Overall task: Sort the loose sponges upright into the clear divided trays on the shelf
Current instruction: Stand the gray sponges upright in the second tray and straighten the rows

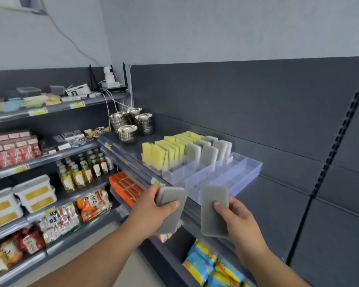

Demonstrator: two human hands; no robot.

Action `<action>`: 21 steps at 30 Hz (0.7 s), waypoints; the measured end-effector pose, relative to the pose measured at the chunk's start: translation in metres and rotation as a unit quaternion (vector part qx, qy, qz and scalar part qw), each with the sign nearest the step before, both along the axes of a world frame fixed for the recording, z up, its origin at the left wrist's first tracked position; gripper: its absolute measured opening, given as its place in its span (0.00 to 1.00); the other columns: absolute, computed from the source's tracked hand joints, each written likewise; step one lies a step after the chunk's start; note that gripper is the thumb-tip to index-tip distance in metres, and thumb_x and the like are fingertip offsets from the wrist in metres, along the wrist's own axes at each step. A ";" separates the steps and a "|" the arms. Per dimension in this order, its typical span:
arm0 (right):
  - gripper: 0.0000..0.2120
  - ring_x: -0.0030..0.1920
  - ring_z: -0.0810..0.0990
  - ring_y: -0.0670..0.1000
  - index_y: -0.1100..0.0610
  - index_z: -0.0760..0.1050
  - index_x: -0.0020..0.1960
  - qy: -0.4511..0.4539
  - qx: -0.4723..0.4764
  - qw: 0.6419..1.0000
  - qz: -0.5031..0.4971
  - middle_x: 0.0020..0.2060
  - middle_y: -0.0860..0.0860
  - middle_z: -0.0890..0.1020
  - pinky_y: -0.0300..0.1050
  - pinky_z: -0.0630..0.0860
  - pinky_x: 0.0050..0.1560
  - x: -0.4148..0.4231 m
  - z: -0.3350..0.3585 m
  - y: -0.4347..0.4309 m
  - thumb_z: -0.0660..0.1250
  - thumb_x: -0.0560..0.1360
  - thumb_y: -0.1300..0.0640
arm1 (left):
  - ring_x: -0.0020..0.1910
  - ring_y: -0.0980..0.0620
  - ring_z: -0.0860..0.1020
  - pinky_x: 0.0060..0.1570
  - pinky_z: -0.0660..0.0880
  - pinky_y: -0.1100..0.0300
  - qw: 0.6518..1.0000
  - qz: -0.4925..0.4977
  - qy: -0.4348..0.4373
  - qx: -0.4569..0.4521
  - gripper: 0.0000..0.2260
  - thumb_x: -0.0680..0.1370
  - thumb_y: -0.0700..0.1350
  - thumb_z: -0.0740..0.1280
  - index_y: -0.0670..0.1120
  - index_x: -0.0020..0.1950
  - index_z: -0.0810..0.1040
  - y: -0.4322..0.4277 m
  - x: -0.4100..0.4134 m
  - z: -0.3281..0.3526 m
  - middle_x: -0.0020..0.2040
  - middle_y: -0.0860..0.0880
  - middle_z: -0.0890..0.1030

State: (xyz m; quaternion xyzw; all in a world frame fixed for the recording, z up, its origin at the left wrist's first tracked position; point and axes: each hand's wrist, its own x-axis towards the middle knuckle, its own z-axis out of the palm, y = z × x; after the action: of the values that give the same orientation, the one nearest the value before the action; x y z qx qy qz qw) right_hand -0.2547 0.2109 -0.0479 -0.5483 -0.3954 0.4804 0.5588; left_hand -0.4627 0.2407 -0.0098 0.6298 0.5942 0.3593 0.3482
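My right hand [238, 222] grips a flat grey rectangular sponge [215, 212] by its lower half, thumb across the face and fingers curled behind. It stands nearly upright, just in front of the clear plastic divided tray [243, 172] and a little below its front wall. My left hand [153, 206] pinches a second grey sponge pad [171, 214] the same way, to the left of the tray's front corner. It may be two pads stacked; I cannot tell for sure.

I judge these pads to be very light, soft and springy, with a dry, grippy skin, so they are unlikely to slip or break. A hard squeeze would bow them, so I would hold the lower edges lightly and keep the top free to lead into a slot.

Inside the tray, the left compartments are packed with upright yellow-and-green scouring sponges [164, 154]. Next to them toward the right stand rows of upright grey sponges [208, 154]. The front and right compartments look unfilled.

The thin clear dividers are hard to see and could catch a soft corner. The tray overhangs the dark grey metal shelf [120, 141], so a push might shift it. Stacked shiny steel bowls [133, 125] sit behind the tray to its left, well apart. Orange packets [122, 183] lie on the level below the tray.
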 end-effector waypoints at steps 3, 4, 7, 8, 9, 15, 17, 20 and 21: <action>0.07 0.48 0.83 0.51 0.48 0.79 0.51 -0.011 0.029 0.999 -0.011 0.47 0.50 0.84 0.47 0.80 0.42 0.008 0.014 0.047 0.71 0.74 0.54 | 0.48 0.56 0.76 0.44 0.76 0.57 0.999 0.003 0.006 0.046 0.14 0.71 0.54 0.73 0.54 0.53 0.76 0.054 0.004 0.015 0.52 0.53 0.77; 0.08 0.48 0.83 0.51 0.48 0.78 0.52 -0.013 0.036 0.999 -0.017 0.48 0.50 0.84 0.42 0.78 0.40 0.010 0.019 0.063 0.71 0.73 0.54 | 0.48 0.56 0.76 0.43 0.75 0.58 0.998 0.002 0.012 0.058 0.14 0.70 0.54 0.73 0.55 0.53 0.76 0.072 0.004 0.018 0.52 0.52 0.77; 0.13 0.49 0.82 0.49 0.47 0.74 0.56 -0.030 0.039 0.998 -0.042 0.49 0.49 0.83 0.38 0.74 0.38 0.016 0.028 0.104 0.71 0.73 0.54 | 0.49 0.56 0.76 0.41 0.72 0.60 0.997 -0.001 0.027 0.078 0.16 0.70 0.54 0.73 0.56 0.55 0.75 0.123 0.005 0.024 0.53 0.53 0.76; 0.13 0.49 0.81 0.48 0.47 0.73 0.57 -0.035 0.040 0.997 -0.052 0.50 0.48 0.83 0.39 0.74 0.39 0.017 0.029 0.116 0.71 0.74 0.53 | 0.49 0.55 0.76 0.40 0.72 0.60 0.996 -0.005 0.025 0.083 0.15 0.71 0.53 0.73 0.56 0.55 0.74 0.139 0.006 0.026 0.52 0.53 0.76; 0.14 0.50 0.80 0.48 0.46 0.72 0.57 -0.039 0.041 0.996 -0.063 0.50 0.47 0.82 0.40 0.73 0.41 0.019 0.029 0.128 0.70 0.74 0.53 | 0.49 0.55 0.76 0.41 0.73 0.60 0.996 -0.010 0.020 0.088 0.15 0.71 0.52 0.73 0.56 0.55 0.74 0.154 0.007 0.026 0.51 0.54 0.77; 0.16 0.49 0.80 0.46 0.43 0.69 0.60 -0.073 0.028 0.991 -0.109 0.50 0.43 0.81 0.40 0.75 0.43 0.020 0.028 0.179 0.68 0.75 0.53 | 0.49 0.54 0.78 0.39 0.75 0.60 0.985 -0.102 0.069 0.125 0.18 0.74 0.47 0.70 0.63 0.58 0.68 0.241 0.022 0.027 0.53 0.56 0.77; 0.17 0.50 0.80 0.47 0.43 0.68 0.60 -0.091 0.012 0.987 -0.131 0.50 0.43 0.81 0.44 0.78 0.49 0.016 0.024 0.192 0.69 0.75 0.52 | 0.49 0.54 0.79 0.44 0.76 0.57 0.975 -0.148 0.104 0.131 0.18 0.74 0.47 0.70 0.63 0.59 0.69 0.269 0.025 0.030 0.54 0.56 0.77; 0.16 0.50 0.81 0.49 0.42 0.68 0.59 -0.106 -0.025 0.983 -0.151 0.49 0.43 0.82 0.43 0.76 0.47 0.006 0.019 0.205 0.69 0.75 0.51 | 0.46 0.53 0.79 0.42 0.76 0.59 0.957 -0.233 0.138 0.106 0.17 0.75 0.46 0.69 0.63 0.57 0.69 0.308 0.025 0.030 0.52 0.56 0.78; 0.16 0.49 0.81 0.49 0.41 0.68 0.59 -0.111 -0.038 0.981 -0.156 0.48 0.43 0.82 0.42 0.76 0.45 0.001 0.018 0.208 0.69 0.75 0.51 | 0.44 0.53 0.78 0.37 0.74 0.62 0.948 -0.262 0.153 0.097 0.16 0.75 0.46 0.69 0.63 0.57 0.69 0.319 0.025 0.030 0.51 0.55 0.78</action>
State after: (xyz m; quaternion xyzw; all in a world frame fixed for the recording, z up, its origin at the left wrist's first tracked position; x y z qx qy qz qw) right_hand -0.2537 0.4192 -0.0299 -0.6738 -0.3459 0.3380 0.5587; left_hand -0.4380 0.5600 0.0202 0.8413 0.4166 0.2111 0.2720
